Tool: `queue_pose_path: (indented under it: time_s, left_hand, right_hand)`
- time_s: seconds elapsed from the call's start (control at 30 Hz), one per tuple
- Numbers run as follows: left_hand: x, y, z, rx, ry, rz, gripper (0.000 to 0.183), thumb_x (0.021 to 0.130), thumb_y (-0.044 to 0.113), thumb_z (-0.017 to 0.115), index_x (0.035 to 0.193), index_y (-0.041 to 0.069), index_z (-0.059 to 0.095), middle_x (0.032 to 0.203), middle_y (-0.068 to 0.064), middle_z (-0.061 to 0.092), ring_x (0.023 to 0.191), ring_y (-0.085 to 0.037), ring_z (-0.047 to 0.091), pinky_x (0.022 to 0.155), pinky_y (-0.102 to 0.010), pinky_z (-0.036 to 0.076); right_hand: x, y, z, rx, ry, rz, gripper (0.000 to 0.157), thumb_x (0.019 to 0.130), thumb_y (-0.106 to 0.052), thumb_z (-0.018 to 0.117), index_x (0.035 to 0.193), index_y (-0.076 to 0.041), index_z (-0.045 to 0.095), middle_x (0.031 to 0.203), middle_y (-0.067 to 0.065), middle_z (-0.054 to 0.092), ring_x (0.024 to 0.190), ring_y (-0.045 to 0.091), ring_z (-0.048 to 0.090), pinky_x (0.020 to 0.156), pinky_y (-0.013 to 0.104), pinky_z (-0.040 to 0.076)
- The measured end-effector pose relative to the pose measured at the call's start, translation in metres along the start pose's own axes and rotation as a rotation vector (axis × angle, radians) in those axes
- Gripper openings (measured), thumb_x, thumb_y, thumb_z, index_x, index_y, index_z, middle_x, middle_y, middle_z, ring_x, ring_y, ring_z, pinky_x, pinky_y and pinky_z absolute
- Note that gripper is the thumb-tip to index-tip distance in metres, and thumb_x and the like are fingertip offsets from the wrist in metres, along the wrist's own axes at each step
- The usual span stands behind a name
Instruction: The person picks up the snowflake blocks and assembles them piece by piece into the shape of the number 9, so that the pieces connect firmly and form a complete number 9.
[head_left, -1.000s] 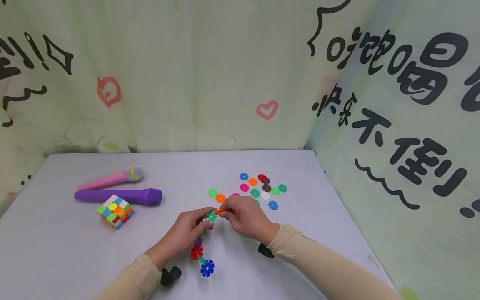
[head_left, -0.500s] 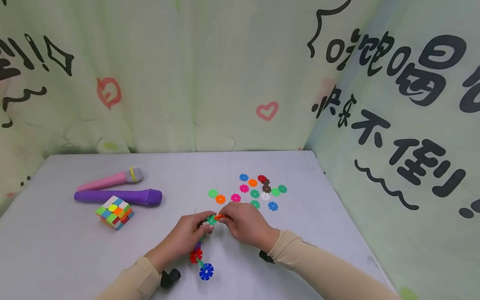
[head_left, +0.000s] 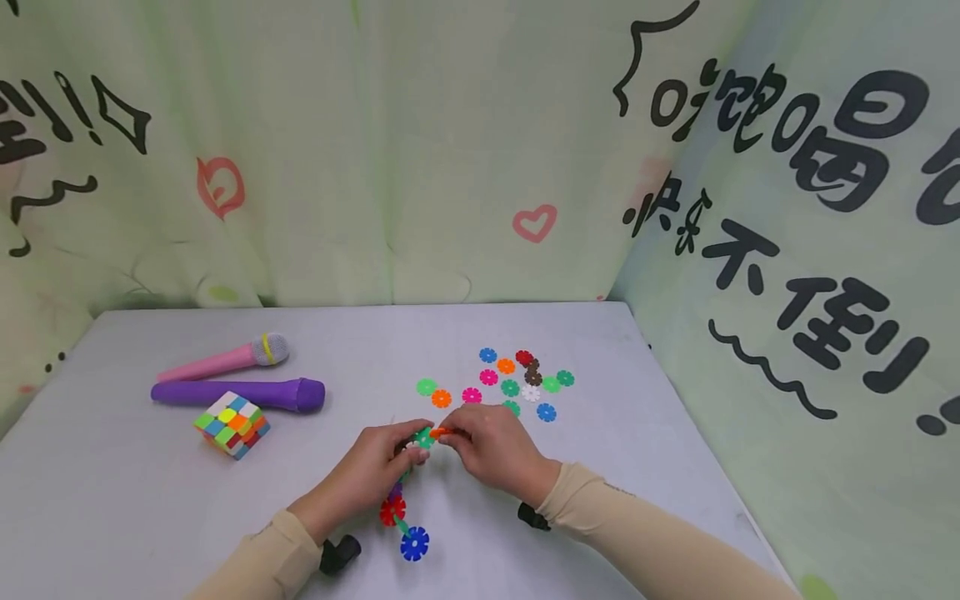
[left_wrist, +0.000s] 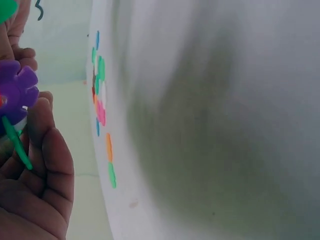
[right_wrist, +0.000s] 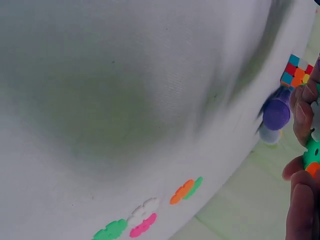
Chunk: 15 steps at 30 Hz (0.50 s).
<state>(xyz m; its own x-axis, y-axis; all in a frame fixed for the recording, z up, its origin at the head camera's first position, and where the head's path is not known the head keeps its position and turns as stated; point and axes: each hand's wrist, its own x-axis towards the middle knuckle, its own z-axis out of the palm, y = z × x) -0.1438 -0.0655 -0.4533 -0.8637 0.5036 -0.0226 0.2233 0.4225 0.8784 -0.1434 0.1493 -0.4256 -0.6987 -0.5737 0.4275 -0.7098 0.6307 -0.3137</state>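
Chain of flower discs (head_left: 393,510) runs from L hand (head_left: 363,471) toward near side, approx mid surface (head_left: 360,358), blue disc (head_left: 414,543) at near end. L hand pinches its green disc (head_left: 425,438), R hand (head_left: 497,447) pinches orange disc (head_left: 441,432) touching it. Loose discs (head_left: 510,387) lie far & right; cube (head_left: 231,425), purple mic (head_left: 247,393) + pink mic (head_left: 213,361) sit left btw.

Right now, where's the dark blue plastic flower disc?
Head view, bottom, slightly left of centre: the dark blue disc is below the left hand, below and right of the red plastic flower disc.
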Motion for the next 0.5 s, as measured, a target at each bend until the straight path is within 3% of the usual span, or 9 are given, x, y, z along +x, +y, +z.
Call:
queue_pose_path:
  time_s: [0.13,0.23,0.3,0.4,0.5]
  left_hand:
    - [-0.0004,0.003,-0.0014,0.0,0.024,0.012,0.04,0.097,0.012,0.067,0.136,0.008,0.06,0.092,-0.001,0.07,0.077,-0.016,0.059,0.066,-0.027,0.05]
    - [-0.0013,0.0029,-0.002,0.007,0.03,-0.014,0.04,0.097,0.013,0.066,0.136,0.009,0.06,0.092,0.0,0.07,0.079,-0.015,0.06,0.069,-0.026,0.051]
    - [-0.0018,0.002,-0.0022,0.015,0.036,-0.037,0.04,0.097,0.014,0.066,0.136,0.01,0.06,0.092,0.001,0.07,0.08,-0.014,0.062,0.072,-0.027,0.051]
    - [-0.0017,0.0006,-0.0022,0.019,0.046,-0.065,0.041,0.097,0.015,0.067,0.137,0.009,0.059,0.092,0.002,0.07,0.08,-0.014,0.062,0.074,-0.028,0.052]
    - [-0.0019,-0.0011,-0.0021,0.019,0.055,-0.064,0.042,0.097,0.015,0.067,0.138,0.008,0.059,0.091,0.002,0.07,0.078,-0.014,0.061,0.073,-0.029,0.051]
  right_hand:
    - [0.0043,-0.0016,-0.0016,-0.029,-0.002,-0.024,0.012,0.083,-0.009,0.082,0.092,-0.01,0.074,0.083,-0.002,0.071,0.07,0.009,0.065,0.066,0.017,0.05]
    - [0.0082,-0.0018,-0.0031,0.001,-0.05,0.006,0.011,0.084,-0.009,0.081,0.092,-0.011,0.073,0.081,-0.004,0.068,0.069,0.008,0.061,0.065,0.018,0.049]
    - [0.0099,-0.0016,-0.0046,0.071,-0.103,0.076,0.01,0.087,-0.01,0.079,0.094,-0.012,0.072,0.083,-0.005,0.067,0.071,0.007,0.06,0.065,0.02,0.049]
    - [0.0084,0.0005,-0.0057,0.248,-0.182,0.253,0.009,0.092,-0.009,0.073,0.098,-0.013,0.069,0.084,-0.006,0.067,0.075,0.009,0.062,0.066,0.023,0.051]
    - [0.0049,0.0028,-0.0039,0.42,-0.21,0.409,0.008,0.094,-0.009,0.07,0.1,-0.013,0.067,0.082,-0.006,0.068,0.077,0.016,0.069,0.067,0.026,0.054]
